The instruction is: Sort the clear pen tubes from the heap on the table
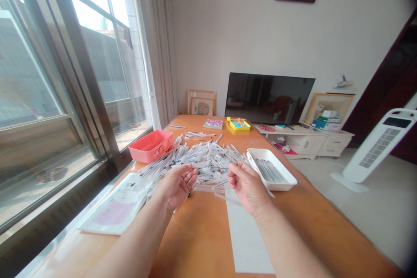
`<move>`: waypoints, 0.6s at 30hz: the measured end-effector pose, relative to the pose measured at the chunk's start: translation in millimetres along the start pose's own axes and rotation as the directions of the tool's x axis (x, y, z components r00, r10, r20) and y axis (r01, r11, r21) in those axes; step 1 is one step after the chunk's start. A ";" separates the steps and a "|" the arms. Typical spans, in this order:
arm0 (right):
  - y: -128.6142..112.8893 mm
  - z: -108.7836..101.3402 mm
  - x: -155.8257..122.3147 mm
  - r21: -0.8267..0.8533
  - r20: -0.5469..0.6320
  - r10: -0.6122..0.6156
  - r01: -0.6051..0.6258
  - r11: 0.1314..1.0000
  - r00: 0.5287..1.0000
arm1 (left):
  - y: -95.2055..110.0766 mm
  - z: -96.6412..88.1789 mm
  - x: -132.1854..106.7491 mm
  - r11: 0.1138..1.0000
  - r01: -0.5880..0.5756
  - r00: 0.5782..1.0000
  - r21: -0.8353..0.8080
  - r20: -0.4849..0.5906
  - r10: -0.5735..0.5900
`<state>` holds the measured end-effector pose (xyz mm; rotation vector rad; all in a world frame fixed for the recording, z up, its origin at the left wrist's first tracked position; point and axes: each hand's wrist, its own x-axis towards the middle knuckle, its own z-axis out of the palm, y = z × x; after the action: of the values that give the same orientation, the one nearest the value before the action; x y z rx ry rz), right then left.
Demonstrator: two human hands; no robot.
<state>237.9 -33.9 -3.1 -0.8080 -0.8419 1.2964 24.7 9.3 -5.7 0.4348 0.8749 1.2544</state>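
Observation:
My left hand [179, 184] is turned partly palm up, thumb and forefinger pinched together, its other fingers loosely curled. Facing it, my right hand [246, 184] is closed in a pinch. A thin dark stick, apparently a pen refill [213, 168], spans the gap between the two pinches, level above the pile. Beneath and behind the hands spreads a heap of clear pen barrels [202, 154], some with black tips or caps. Right of my right hand stands a white tray [288, 186] with several grey, assembled-looking pens [270, 170] lying side by side.
A red plastic basket [138, 154] stands left of the heap. Papers [114, 217] lie at the left edge, and a white sheet [249, 239] under my right forearm. Farther back on the wooden table [192, 243] are a pink booklet [213, 124] and a yellow box [239, 126].

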 end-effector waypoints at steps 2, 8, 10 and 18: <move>-1.8 -1.7 2.7 0.093 -0.043 -0.007 0.011 0.996 0.999 | -1.5 3.2 -3.3 1.000 0.008 1.000 -0.019 0.008 -0.008; -0.7 -4.5 5.4 0.102 -0.142 -0.058 0.073 0.992 0.988 | -7.2 7.2 -6.0 0.996 0.051 0.999 -0.073 0.021 -0.050; 1.2 -4.1 4.7 0.075 -0.161 -0.067 0.080 0.994 0.985 | -8.6 9.1 -7.6 0.994 0.056 0.998 -0.088 0.038 -0.053; 10.6 9.7 -4.5 -0.081 -0.035 0.009 -0.012 0.997 0.999 | -20.3 20.7 -21.1 0.996 0.030 0.990 -0.086 0.139 -0.017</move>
<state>224.0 -37.0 -8.1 -0.8979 -0.8677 1.2604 52.2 -12.9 -0.6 0.4348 0.7031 1.2211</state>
